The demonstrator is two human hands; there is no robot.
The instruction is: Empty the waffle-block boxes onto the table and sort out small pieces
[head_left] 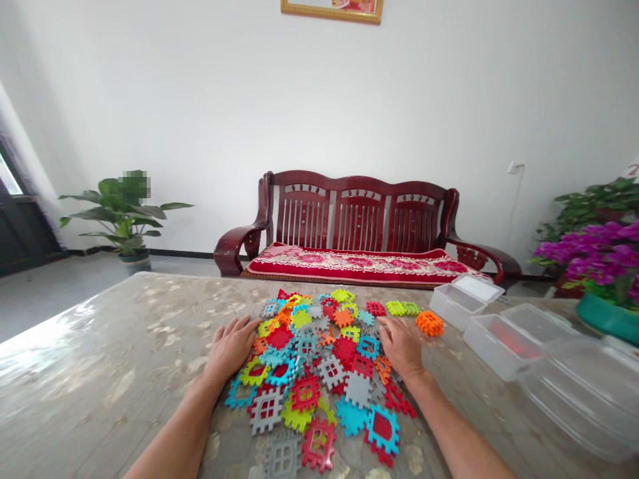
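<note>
A loose heap of toothed plastic building tiles covers the middle of the table, in red, blue, grey, lime and orange. At the heap's left edge my left hand point(232, 347) lies flat, fingers stretched toward the tiles. My right hand point(402, 344) rests along the right edge, fingertips beside the tiles, with nothing seen in its grasp. Nearest me are a grey window tile point(267, 408), a red window tile point(318, 444) and a blue frame tile point(383, 429). An orange stack of round toothed pieces point(430, 323) sits just beyond my right hand.
Clear plastic boxes point(452, 306) stand along the table's right side; one box point(492, 351) has something red inside. Purple flowers point(599, 249) in a teal pot point(602, 316) are at far right. A wooden bench point(359, 216) stands behind the table point(124, 359).
</note>
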